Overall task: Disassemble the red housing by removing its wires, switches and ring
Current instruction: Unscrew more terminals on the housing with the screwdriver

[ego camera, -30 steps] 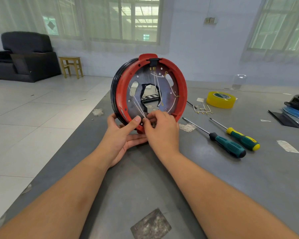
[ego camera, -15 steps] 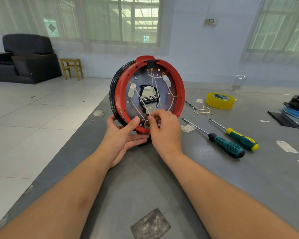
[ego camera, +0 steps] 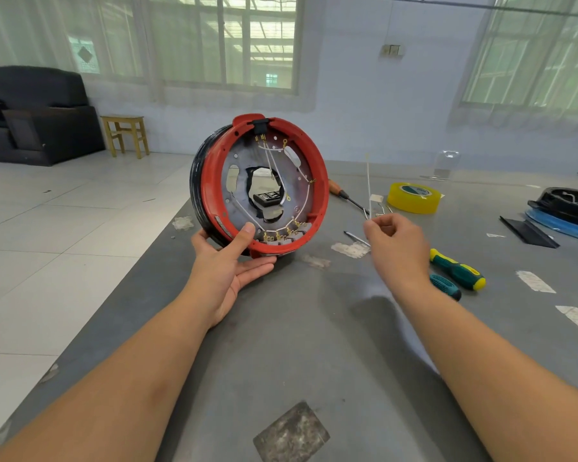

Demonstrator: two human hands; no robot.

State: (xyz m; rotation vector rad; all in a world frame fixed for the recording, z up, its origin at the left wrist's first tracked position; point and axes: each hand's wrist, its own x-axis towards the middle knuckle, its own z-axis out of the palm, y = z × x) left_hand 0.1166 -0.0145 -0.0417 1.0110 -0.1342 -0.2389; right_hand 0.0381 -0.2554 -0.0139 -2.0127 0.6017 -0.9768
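Armchair, black, far left on the tiled floor; wooden stool beside it. Grey table across the foreground. Red housing, round, standing on edge at the table's left side, open face toward the camera: white wires strung across a grey inner plate, grey switches with brass terminals along the lower rim. Left hand cradles the housing from below, fingers extended under it, thumb pressed on the red rim. Right hand, apart from the housing, pinches one loose white wire that stands upright. Yellow tape roll behind it. Two screwdrivers, green-handled, lie beside the right wrist.
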